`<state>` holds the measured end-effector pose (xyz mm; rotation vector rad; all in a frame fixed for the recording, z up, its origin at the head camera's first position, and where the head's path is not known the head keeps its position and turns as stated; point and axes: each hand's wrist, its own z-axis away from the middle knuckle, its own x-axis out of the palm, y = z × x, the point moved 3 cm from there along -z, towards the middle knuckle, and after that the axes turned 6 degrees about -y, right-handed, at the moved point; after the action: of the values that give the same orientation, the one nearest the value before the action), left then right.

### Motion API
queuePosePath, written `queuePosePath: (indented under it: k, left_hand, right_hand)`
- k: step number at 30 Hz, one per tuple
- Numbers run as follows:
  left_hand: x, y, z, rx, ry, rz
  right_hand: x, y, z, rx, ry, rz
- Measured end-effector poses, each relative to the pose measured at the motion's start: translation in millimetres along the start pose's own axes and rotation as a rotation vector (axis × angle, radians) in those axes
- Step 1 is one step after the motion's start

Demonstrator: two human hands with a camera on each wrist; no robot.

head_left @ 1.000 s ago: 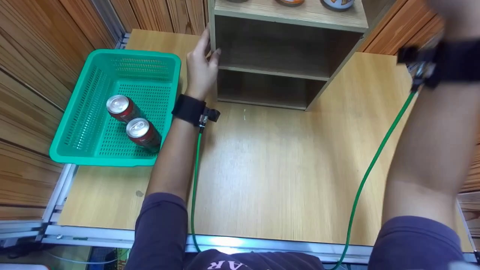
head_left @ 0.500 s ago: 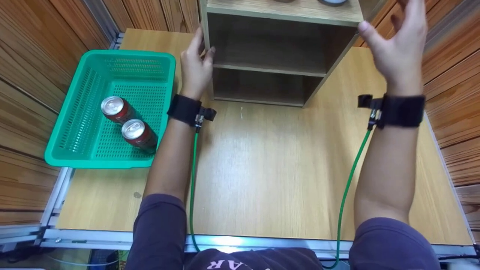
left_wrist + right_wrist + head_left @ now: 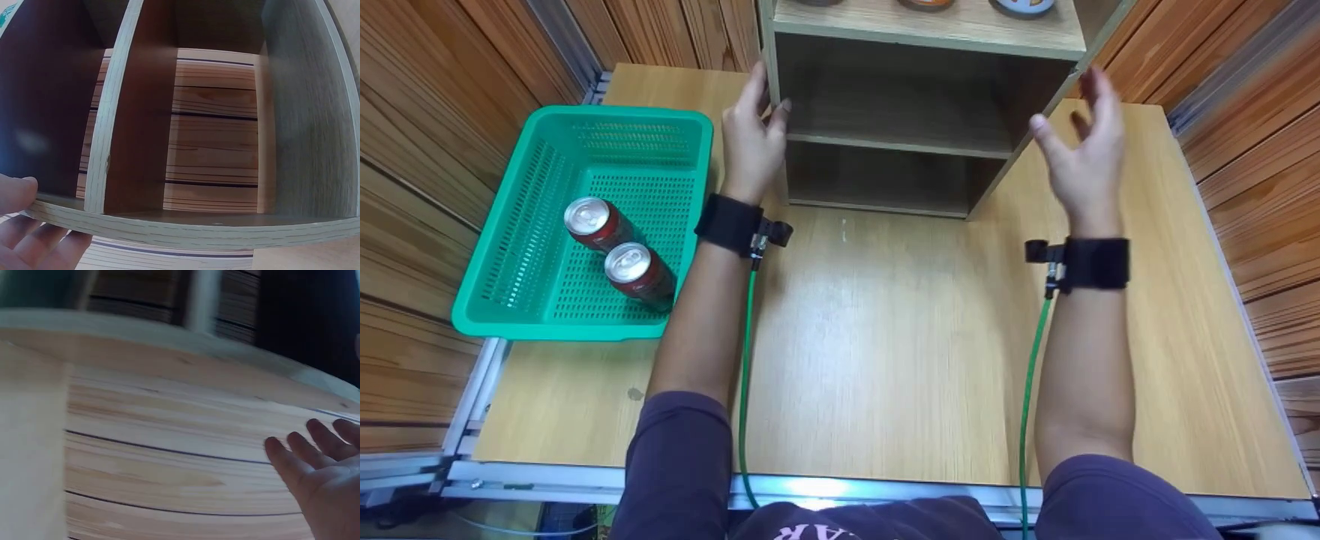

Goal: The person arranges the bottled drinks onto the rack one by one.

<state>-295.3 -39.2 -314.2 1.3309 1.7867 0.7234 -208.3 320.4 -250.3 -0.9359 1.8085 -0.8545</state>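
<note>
A wooden shelf unit stands at the back of the table, its lower compartments facing me. My left hand grips the edge of its left side panel. In the left wrist view, the thumb lies inside the panel and the fingers lie outside. Beside the right side panel is my right hand, fingers spread and holding nothing. The right wrist view shows those fingers apart from the panel's outer face.
A green plastic basket at the left holds two dark red cans. Bottoms of several cans show on the shelf's upper board. Wood-plank walls border the table. Green cables run from both wrists.
My right hand has come down and left from the upper right, to beside the shelf's right panel. The left hand keeps its grip on the left panel.
</note>
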Motion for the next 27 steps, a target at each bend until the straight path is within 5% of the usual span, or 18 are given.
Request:
queuePosePath:
  k: [8,20,23,27]
  left_hand:
    - [-6.8,-2.7,3.4,-0.003,0.007,-0.025]
    - [-15.1,-0.1,8.0,-0.012,-0.004,-0.056]
    - [-29.0,11.6,12.3,-0.039,-0.012,0.001]
    - [-59.9,54.8,26.1,-0.073,-0.011,0.064]
  right_hand:
    - [35,29,-4,-0.107,0.011,-0.228]
    - [51,36,-10,-0.170,0.067,-0.243]
    - [54,37,-13,-0.172,0.058,-0.228]
    - [60,38,-20,-0.156,0.047,-0.212]
